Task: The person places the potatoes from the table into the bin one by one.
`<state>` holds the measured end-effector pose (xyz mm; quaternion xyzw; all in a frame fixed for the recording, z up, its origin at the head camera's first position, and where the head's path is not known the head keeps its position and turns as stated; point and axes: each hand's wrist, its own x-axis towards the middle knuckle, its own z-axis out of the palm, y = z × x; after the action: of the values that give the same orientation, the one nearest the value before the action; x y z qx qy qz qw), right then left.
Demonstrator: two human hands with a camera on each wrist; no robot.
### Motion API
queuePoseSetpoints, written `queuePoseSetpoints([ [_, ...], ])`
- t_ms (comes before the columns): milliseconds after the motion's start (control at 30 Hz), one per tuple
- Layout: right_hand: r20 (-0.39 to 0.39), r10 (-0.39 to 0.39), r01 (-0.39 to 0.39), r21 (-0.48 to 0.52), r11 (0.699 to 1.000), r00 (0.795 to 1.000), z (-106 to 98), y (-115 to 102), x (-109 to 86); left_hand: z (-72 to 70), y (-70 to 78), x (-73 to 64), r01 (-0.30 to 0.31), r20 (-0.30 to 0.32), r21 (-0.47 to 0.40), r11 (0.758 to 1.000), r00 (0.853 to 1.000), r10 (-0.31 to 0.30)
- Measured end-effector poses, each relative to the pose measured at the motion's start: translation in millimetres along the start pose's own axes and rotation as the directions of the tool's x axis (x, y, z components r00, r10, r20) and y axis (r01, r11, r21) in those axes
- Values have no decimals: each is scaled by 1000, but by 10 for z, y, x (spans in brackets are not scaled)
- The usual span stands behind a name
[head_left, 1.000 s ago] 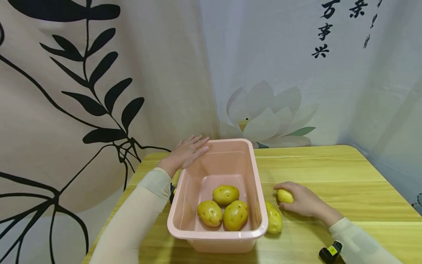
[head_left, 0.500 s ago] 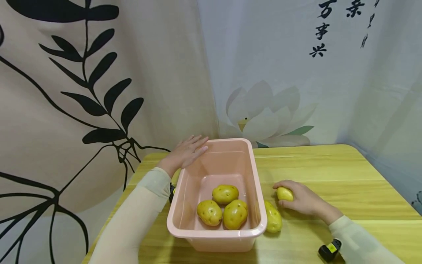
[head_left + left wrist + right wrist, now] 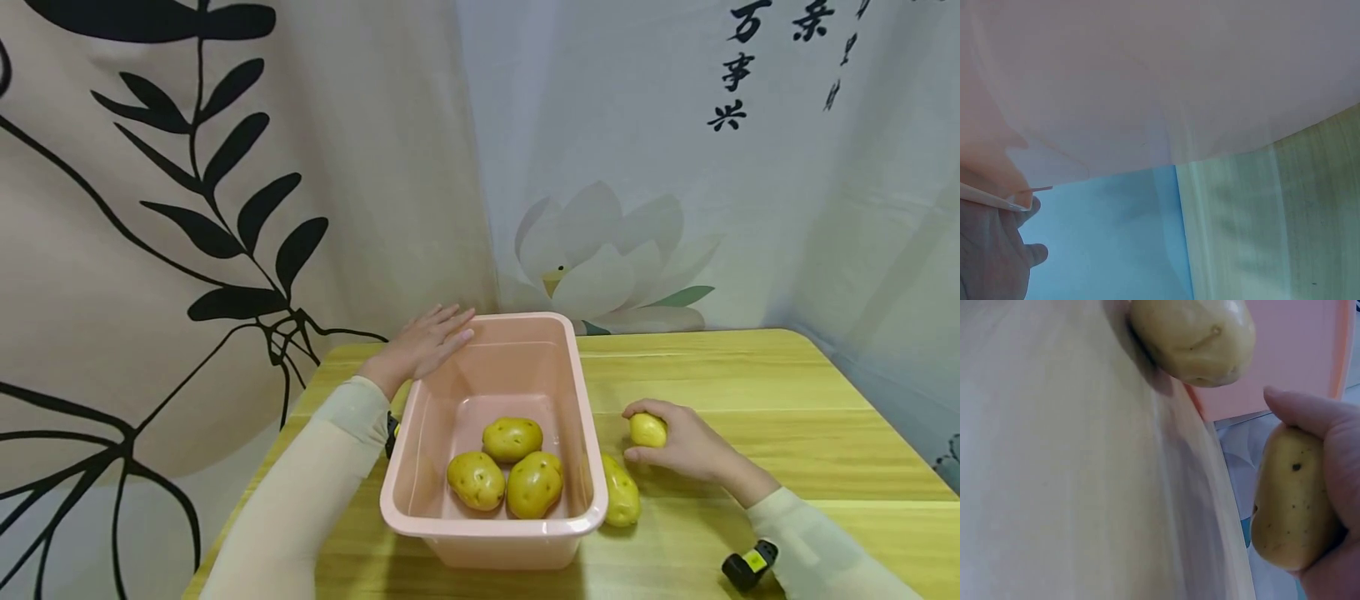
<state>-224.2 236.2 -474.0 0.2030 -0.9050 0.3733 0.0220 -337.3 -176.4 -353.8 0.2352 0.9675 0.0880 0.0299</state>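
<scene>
A pink plastic basin (image 3: 405, 532) stands on the table with three yellow potatoes inside, among them one potato (image 3: 476, 481) at the left. My left hand (image 3: 420, 348) rests on the basin's far left rim, fingers straight. In the left wrist view, that hand (image 3: 991, 256) shows beside the rim at the lower left. To the right of the basin, my right hand (image 3: 686, 442) holds a small potato (image 3: 648, 430) between fingers and thumb. The right wrist view shows this potato (image 3: 1294, 500) against the palm, the thumb extended past it. Another potato (image 3: 621, 493) lies against the basin's right side.
The wooden table (image 3: 825, 433) reaches back to a curtain (image 3: 615, 150) with printed leaves, a flower and characters. A black wrist device (image 3: 750, 567) is on the right sleeve. Part of a yellow thing (image 3: 401, 400) shows left of the basin, under the left wrist.
The right thumb and fingers have spread a little, showing more of the small potato. My left hand, the basin and the other potatoes stay where they were.
</scene>
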Motion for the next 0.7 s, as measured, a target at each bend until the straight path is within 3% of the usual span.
queuePoseSetpoints([
  [233, -55, 5, -1, 75, 997, 998, -54, -65, 7, 5, -6, 14, 4, 1, 6, 1000, 1000, -4],
  [500, -65, -17, 27, 161, 987, 998, -98, -137, 10, 1, -17, 17, 2, -4, 13, 1000, 1000, -2],
  [700, -53, 9, 7, 292, 956, 999, -175, -217, 2, 3, -12, 13, -3, -3, 25, 1000, 1000, 3],
])
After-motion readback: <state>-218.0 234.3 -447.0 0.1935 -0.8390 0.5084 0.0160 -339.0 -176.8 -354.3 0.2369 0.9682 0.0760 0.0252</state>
